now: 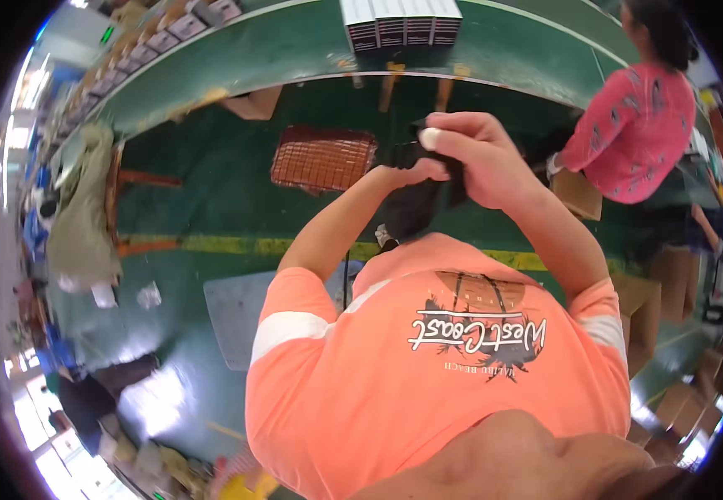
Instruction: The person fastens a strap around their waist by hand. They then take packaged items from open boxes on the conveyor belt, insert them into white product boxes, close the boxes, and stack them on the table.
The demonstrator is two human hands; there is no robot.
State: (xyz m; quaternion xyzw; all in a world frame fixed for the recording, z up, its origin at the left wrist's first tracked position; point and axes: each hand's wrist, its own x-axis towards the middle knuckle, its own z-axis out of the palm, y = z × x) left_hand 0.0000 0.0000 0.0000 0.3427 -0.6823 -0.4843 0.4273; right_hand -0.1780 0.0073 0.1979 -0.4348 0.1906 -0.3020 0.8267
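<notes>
In front of my chest, both hands are raised and close together. My right hand (480, 160) is closed in a pinch on a small black item (409, 155), its thumb and fingertips pressed together. A white patch shows at that thumb's tip; I cannot tell whether it is a cover or something held. Just below and to the left, my left hand (418, 172) closes on the same black item from the other side. Its fingers are mostly hidden. Dark clothing on my legs lies behind, so the item's outline and kind are hard to make out.
Ahead runs a long green worktable (295, 62) bearing a stack of white-and-black boxes (403, 23). Beneath it, a reddish-brown woven basket (324, 158) lies on the floor. A person in pink (641, 133) sits at right, near cardboard boxes (577, 196). Draped cloth (86, 217) hangs at left.
</notes>
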